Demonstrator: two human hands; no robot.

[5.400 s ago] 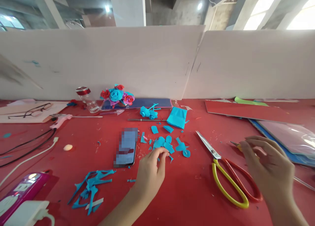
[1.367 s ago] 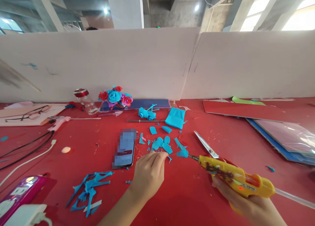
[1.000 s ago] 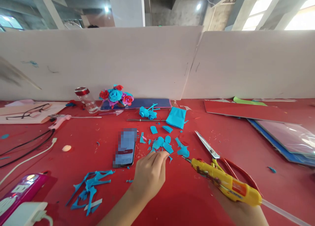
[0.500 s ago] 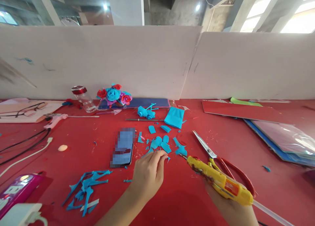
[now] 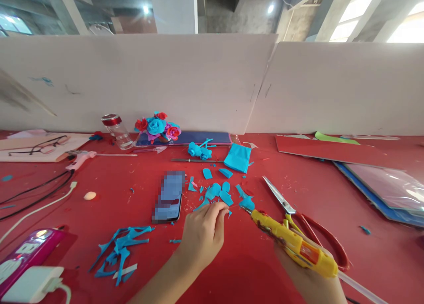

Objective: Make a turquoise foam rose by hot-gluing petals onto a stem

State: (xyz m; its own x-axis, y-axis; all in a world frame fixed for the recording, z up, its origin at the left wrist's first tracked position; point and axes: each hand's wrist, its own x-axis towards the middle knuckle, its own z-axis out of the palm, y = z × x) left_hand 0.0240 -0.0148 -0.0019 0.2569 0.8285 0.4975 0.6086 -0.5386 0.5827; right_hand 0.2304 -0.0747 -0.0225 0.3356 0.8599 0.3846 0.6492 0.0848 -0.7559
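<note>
My right hand (image 5: 306, 275) is wrapped round a yellow hot glue gun (image 5: 293, 244), largely hidden beneath it. A clear glue stick (image 5: 359, 286) sticks out of the gun's back, and its metal nozzle points left at my left hand (image 5: 205, 231). The thumb and fingers of my left hand are pinched together just short of the nozzle; what they hold is too small to make out. Blue petal-shaped pieces (image 5: 213, 191) lie just beyond my fingertips. Right of the nozzle rest large scissors (image 5: 281, 198) with red and yellow handles, blades partly apart.
A phone (image 5: 168, 195) lies left of the petals, with blue scraps (image 5: 121, 251) nearer me. Behind are blue flowers (image 5: 200, 150), a folded blue sheet (image 5: 237, 157), a bouquet (image 5: 157, 127) and a glass bottle (image 5: 117, 131). A pink glue gun (image 5: 81, 159) and power strip (image 5: 28, 255) are left.
The whole view has shifted slightly, with things on the table appearing a little further right. Both hands and the glue gun keep nearly the same pose.
</note>
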